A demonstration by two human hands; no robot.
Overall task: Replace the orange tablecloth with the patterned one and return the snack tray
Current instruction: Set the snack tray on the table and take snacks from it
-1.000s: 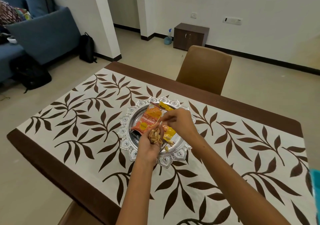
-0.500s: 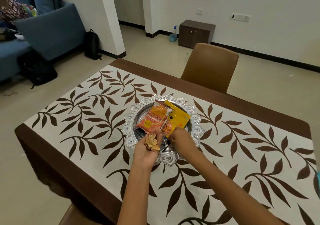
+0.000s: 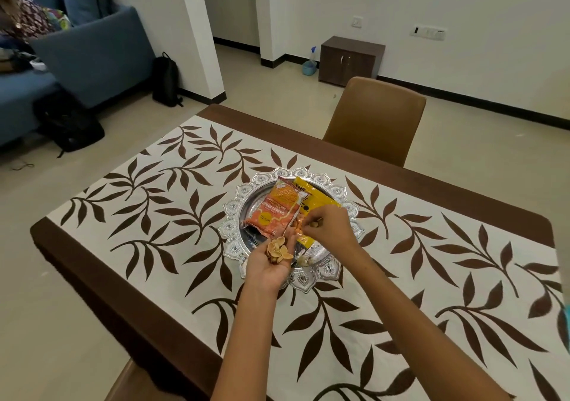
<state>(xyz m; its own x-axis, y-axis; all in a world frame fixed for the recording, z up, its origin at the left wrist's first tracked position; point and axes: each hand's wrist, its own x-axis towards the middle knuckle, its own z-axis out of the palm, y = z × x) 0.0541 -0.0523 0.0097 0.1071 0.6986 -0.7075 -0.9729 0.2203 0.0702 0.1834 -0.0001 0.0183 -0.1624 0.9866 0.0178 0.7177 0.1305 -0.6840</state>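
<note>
at 9 o'clock, far off the table, a blue sofa (image 3: pixel 89 58) with two dark bags on the floor near it. covering the table, the patterned tablecloth (image 3: pixel 148 212), white with brown leaves. at the centre, on the cloth, the silver snack tray (image 3: pixel 243 190) with an orange packet (image 3: pixel 276 212) and, at its 3 o'clock, a yellow packet (image 3: pixel 317 203). over the tray's 6 o'clock rim, the left hand (image 3: pixel 271 261), palm up, fingers loosely cupped under a small heap of snack pieces (image 3: pixel 278 248). at 3 o'clock of it, the right hand (image 3: pixel 327 227), fingertips pinching one small piece (image 3: pixel 315 222) over the yellow packet. at 12 o'clock behind the table, a brown chair (image 3: pixel 376 116).
</note>
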